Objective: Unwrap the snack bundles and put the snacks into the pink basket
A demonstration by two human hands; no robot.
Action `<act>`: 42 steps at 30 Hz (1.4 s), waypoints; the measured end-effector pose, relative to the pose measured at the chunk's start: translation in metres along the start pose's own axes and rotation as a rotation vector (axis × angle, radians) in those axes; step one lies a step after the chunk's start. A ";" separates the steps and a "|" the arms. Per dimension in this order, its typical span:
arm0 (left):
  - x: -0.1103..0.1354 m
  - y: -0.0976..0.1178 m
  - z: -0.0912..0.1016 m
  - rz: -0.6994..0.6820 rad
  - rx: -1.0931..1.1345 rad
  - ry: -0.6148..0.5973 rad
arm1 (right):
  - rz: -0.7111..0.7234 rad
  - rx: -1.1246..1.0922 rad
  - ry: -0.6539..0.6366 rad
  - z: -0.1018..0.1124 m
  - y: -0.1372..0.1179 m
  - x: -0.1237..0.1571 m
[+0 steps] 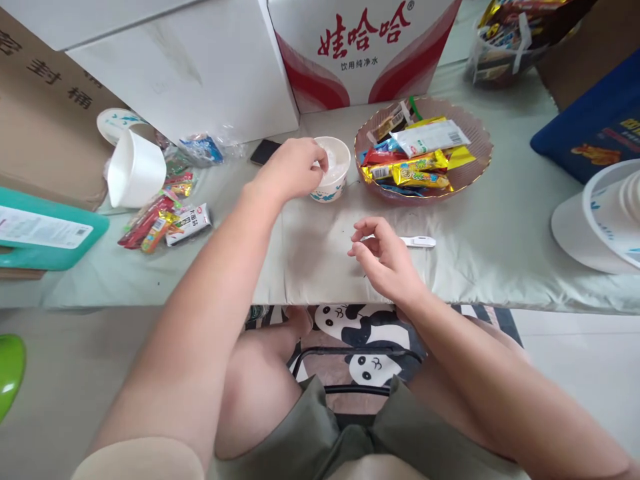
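Note:
My left hand reaches across the table, and its fingers grip the rim of a small white paper bowl with a blue pattern. My right hand hovers just above the pale tablecloth, its fingers loosely curled and apart with nothing in them. A small white stick-shaped object lies on the cloth just right of its fingertips. Behind it stands a brown glass dish filled with wrapped snacks.
A dark phone lies left of the bowl. A tipped white cup and loose snack packets sit at the left. A stack of paper bowls lies at the right edge. White cartons stand along the back.

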State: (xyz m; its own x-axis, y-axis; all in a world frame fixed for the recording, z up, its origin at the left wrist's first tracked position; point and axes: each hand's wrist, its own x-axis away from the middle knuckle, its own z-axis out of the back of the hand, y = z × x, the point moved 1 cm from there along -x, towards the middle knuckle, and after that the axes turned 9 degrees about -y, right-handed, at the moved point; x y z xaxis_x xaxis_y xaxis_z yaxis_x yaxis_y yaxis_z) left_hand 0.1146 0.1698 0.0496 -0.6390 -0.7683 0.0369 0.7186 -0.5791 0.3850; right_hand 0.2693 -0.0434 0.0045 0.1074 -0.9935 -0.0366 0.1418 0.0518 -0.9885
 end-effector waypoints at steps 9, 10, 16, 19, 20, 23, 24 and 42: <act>-0.033 0.034 0.003 0.249 -0.057 -0.387 | 0.009 0.029 0.005 -0.003 -0.003 -0.009; -0.032 0.042 0.004 0.268 -0.087 -0.389 | 0.013 0.029 0.006 -0.004 -0.004 -0.009; -0.004 0.072 0.033 0.209 -0.175 -0.259 | 0.028 0.052 0.019 -0.008 -0.006 -0.011; 0.035 0.075 0.038 -0.014 0.138 0.128 | 0.036 0.056 0.031 -0.010 -0.006 -0.011; 0.052 0.074 0.035 -0.042 0.278 0.243 | 0.041 0.055 0.033 -0.012 -0.005 -0.012; 0.110 0.066 0.010 0.069 0.773 0.532 | 0.055 0.064 0.042 -0.022 -0.003 -0.013; 0.128 0.062 -0.001 0.155 0.945 0.573 | 0.058 0.067 0.043 -0.026 -0.002 -0.013; 0.239 -0.038 -0.027 0.696 1.637 0.957 | 0.255 0.397 -0.226 -0.183 -0.009 -0.081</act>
State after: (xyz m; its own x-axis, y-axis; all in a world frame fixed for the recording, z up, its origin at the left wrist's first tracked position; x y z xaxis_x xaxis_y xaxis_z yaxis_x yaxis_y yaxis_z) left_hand -0.0578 0.0004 0.0189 0.3016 -0.8961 0.3255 -0.4987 0.1427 0.8549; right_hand 0.0788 0.0183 -0.0108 0.3912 -0.8998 -0.1932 0.4409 0.3675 -0.8189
